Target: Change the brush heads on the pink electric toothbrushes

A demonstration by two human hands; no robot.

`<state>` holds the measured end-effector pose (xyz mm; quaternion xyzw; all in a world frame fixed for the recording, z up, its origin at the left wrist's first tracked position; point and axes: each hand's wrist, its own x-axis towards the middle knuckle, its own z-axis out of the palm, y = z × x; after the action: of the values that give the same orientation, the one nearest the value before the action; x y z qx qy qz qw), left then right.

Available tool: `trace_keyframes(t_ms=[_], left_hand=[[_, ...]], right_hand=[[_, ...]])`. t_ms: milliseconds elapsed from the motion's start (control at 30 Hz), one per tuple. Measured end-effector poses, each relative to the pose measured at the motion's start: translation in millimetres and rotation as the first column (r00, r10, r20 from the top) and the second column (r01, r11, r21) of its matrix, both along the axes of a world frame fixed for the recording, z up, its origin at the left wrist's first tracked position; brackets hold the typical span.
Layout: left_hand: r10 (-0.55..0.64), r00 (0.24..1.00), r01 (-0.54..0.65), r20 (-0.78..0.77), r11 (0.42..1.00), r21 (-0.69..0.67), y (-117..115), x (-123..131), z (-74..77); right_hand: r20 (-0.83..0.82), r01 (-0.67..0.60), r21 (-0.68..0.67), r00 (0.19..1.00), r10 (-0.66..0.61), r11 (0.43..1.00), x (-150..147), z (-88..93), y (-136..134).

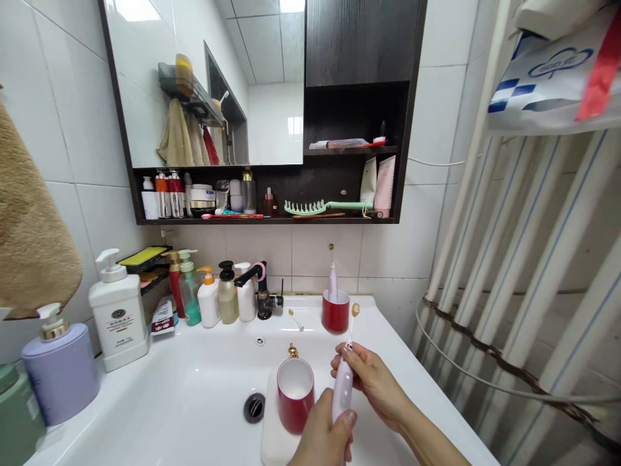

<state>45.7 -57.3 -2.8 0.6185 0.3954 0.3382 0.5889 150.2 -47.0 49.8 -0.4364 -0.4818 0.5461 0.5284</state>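
White tiles [325, 243] back the washbasin [194, 401], with a dark mirror cabinet [363, 42] above and pump bottles [209, 304] along the ledge. Your left hand [320, 430] is wrapped round the lower part of a pale pink electric toothbrush [343, 382], thumb against its front, while your right hand [371, 372] pinches it higher up, where the handle narrows toward the neck. For good control at that joint, let the left hand be the steady base and the right do the fine work, with any push or turn in line with the shaft; a sideways lean would probably strain the slim neck. Light fingertip pressure should do (whether your fingers are wet, I cannot tell). The toothbrush stands nearly upright between your two hands, its brush head [356, 310] clear above the right fingertips. To its left, close to your left hand, a red cup [295, 414] stands on a white pad [269, 446] in the basin; a second red cup [336, 317], with another toothbrush [332, 285] in it, is on the ledge beyond, and what looks like a loose head [297, 321] lies near the black tap [262, 294].
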Motion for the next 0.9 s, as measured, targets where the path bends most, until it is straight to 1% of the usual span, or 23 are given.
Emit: trace_keyframes(t_ms=[67, 100, 200, 333, 400, 500, 667, 800, 900], left_hand=[[0.054, 0.995, -0.051, -0.083, 0.998, 0.037, 0.2, 0.5, -1.5], [0.062, 0.993, -0.057, -0.102, 0.997, 0.043, 0.4, 0.8, -2.4], [0.063, 0.989, -0.056, -0.132, 0.997, 0.057, 1.4, 1.2, -5.0], [0.093, 0.976, -0.072, -0.195, 0.991, 0.109, 2.4, 0.7, -6.3], [0.097, 0.974, -0.077, -0.204, 0.991, 0.106, 2.3, 0.4, -5.9], [0.057, 0.985, -0.051, -0.161, 0.998, 0.044, 1.7, 0.5, -4.9], [-0.03, 0.999, 0.029, -0.025, 0.999, -0.033, 2.9, 0.6, -6.4], [-0.085, 0.993, 0.092, 0.087, 0.993, -0.077, 4.2, -0.1, -7.1], [-0.116, 0.984, 0.13, 0.136, 0.986, -0.1, 4.2, -0.4, -6.2]], right_hand=[[0.014, 0.008, 0.008, 1.0, -0.008, 1.0, -1.2, -0.1, -0.4], [0.022, 0.013, 0.009, 1.0, -0.013, 1.0, -1.8, -0.4, -0.5], [0.055, 0.026, 0.011, 0.998, -0.026, 1.0, -2.7, -1.3, -0.6], [0.09, 0.031, 0.017, 0.995, -0.032, 0.999, -2.6, -0.9, -0.5], [0.092, 0.031, 0.007, 0.995, -0.031, 0.999, -2.4, 0.0, -0.6], [0.075, 0.023, -0.014, 0.997, -0.022, 1.0, -2.1, 1.5, -1.4], [0.029, 0.019, -0.05, 0.999, -0.017, 0.999, -0.9, 1.2, -1.9], [0.012, -0.02, -0.053, 1.0, 0.021, 0.998, 2.0, -1.0, -0.6], [0.006, -0.036, -0.047, 0.999, 0.036, 0.998, 3.7, -1.8, 0.0]])
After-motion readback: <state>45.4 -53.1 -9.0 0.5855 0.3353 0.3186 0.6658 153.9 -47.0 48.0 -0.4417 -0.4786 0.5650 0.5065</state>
